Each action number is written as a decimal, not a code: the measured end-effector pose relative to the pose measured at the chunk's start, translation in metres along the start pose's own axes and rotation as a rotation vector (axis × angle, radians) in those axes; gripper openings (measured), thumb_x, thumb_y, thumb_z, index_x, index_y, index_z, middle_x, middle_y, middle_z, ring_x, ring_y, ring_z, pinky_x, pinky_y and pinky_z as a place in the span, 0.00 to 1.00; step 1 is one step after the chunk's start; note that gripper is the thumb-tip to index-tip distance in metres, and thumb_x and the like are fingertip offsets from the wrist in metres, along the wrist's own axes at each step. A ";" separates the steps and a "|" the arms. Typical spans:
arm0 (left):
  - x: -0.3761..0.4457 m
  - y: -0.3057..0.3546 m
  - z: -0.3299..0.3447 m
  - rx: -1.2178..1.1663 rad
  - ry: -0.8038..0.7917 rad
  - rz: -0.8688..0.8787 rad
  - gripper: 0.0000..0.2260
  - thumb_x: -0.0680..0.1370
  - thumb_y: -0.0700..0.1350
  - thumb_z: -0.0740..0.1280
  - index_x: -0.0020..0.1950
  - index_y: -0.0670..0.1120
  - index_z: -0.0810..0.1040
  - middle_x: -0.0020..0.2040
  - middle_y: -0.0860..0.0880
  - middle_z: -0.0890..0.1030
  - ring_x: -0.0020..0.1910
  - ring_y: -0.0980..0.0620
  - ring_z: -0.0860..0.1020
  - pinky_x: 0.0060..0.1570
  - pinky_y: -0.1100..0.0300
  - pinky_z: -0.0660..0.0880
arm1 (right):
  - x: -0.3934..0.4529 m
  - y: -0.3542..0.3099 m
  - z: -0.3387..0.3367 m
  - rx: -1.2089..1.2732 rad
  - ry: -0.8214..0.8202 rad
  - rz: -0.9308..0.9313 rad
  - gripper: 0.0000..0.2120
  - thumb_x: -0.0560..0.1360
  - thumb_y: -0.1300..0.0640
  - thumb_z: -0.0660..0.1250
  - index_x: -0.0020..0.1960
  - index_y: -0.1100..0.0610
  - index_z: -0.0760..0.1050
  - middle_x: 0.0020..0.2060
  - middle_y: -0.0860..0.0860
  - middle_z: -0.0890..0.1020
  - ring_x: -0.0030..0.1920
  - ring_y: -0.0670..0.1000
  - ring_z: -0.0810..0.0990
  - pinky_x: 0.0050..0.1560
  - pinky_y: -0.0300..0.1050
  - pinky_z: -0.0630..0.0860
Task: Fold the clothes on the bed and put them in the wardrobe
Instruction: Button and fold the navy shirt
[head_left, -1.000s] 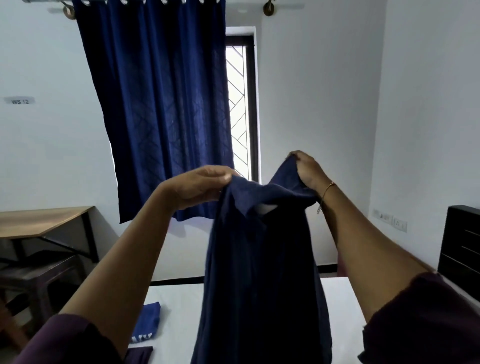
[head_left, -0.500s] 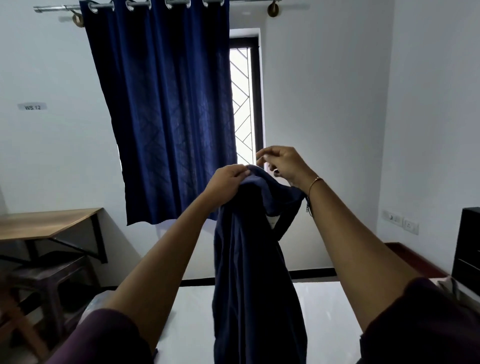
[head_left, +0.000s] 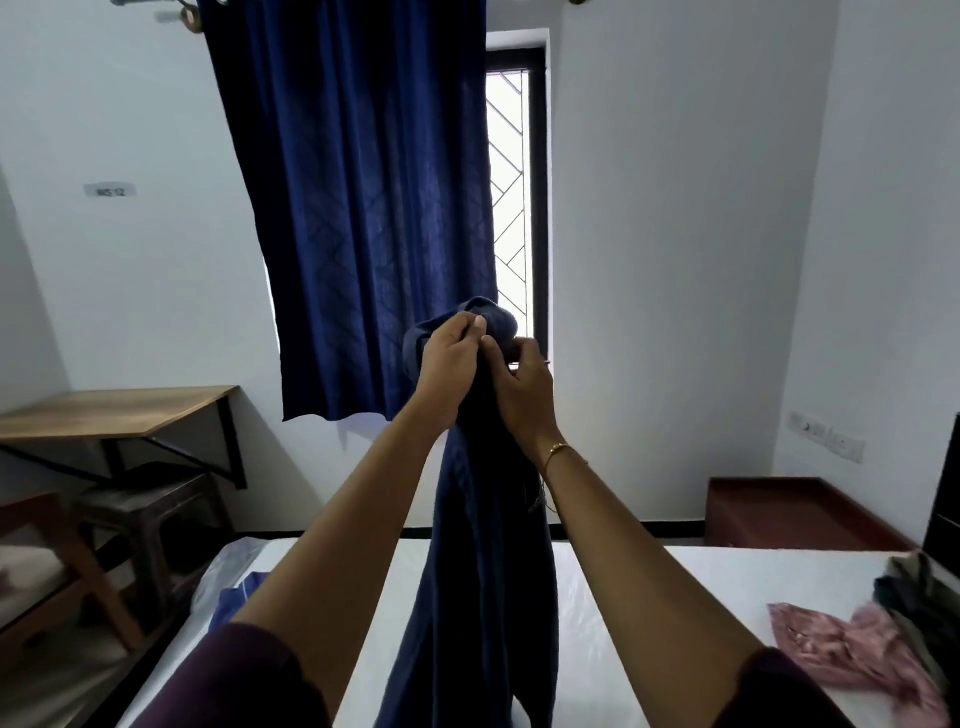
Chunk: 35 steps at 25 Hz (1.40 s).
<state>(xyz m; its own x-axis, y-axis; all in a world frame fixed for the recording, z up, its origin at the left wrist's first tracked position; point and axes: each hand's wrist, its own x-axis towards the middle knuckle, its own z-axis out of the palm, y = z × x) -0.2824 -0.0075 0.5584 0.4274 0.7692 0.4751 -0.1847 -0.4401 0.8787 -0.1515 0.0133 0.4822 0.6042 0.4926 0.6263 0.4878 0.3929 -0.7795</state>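
A dark navy garment hangs lengthwise in front of me over the white bed. My left hand pinches its bunched top edge at about chest height. My right hand grips the same top edge right beside it, so both hands nearly touch. The lower end of the garment falls out of view at the bottom. The wardrobe is not visible.
A pink garment and a pile of dark clothes lie on the bed's right side. A blue cloth lies at its left edge. A wooden desk and stool stand at left, a navy curtain ahead.
My two hands have come together from about a shoulder's width apart, doubling the navy garment lengthwise. My view has tilted down, showing more of the bed.
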 end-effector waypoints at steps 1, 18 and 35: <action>-0.006 0.001 -0.005 -0.023 -0.008 -0.022 0.12 0.87 0.47 0.61 0.48 0.46 0.80 0.44 0.48 0.81 0.43 0.52 0.80 0.49 0.55 0.79 | 0.000 0.000 -0.002 0.032 -0.030 0.019 0.20 0.96 0.47 0.75 0.68 0.67 0.86 0.59 0.63 0.93 0.46 0.44 0.85 0.60 0.58 0.90; -0.131 -0.002 -0.105 0.329 0.437 -0.001 0.14 0.85 0.43 0.60 0.62 0.53 0.85 0.55 0.48 0.84 0.54 0.42 0.81 0.54 0.50 0.78 | -0.078 0.004 -0.123 -0.476 0.148 0.036 0.13 0.92 0.62 0.78 0.75 0.57 0.91 0.68 0.61 0.92 0.67 0.63 0.89 0.76 0.66 0.95; -0.207 0.037 -0.158 0.490 0.644 0.000 0.14 0.81 0.46 0.56 0.58 0.52 0.80 0.56 0.50 0.83 0.60 0.47 0.76 0.68 0.46 0.59 | -0.201 -0.154 -0.199 -0.442 -0.226 0.371 0.27 0.87 0.31 0.82 0.56 0.57 0.91 0.51 0.51 0.89 0.51 0.53 0.86 0.52 0.48 0.79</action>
<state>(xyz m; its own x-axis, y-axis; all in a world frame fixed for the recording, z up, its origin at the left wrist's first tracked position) -0.5174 -0.1099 0.4999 -0.1936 0.8193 0.5397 0.2884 -0.4782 0.8295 -0.2223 -0.3007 0.4772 0.6590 0.7058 0.2598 0.5143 -0.1710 -0.8404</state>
